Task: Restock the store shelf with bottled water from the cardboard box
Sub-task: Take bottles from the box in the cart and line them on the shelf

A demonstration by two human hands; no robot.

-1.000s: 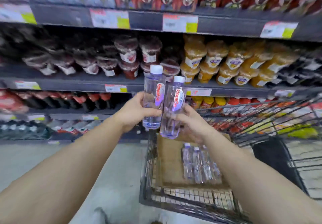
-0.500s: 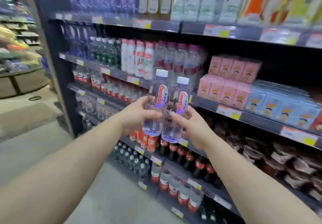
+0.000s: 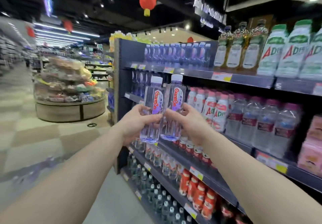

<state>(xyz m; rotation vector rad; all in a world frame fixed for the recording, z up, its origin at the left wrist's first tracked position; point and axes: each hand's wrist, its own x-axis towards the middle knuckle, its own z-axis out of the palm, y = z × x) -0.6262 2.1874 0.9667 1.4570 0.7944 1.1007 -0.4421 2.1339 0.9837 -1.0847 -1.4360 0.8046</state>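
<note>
Now carrying | our left hand [image 3: 137, 124] and right hand [image 3: 190, 124] each clamp a water bottle [image 3: 153, 112] mid-frame | next: find matching shelf [image 3: 200, 74] row.

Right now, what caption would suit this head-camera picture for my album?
Left hand and right hand each hold an upright water bottle before a drinks shelf.

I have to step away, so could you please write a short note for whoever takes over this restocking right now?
Left hand: holds one water bottle upright.
Right hand: holds a second bottle upright, side by side with the first.
Both are raised in front of the drinks shelving, near its aisle end; neither is on a shelf yet.
The cardboard box is out of view.
Left: place both beside matching white-capped bottles; the top-shelf row may match, but blur prevents confirmation.
</note>
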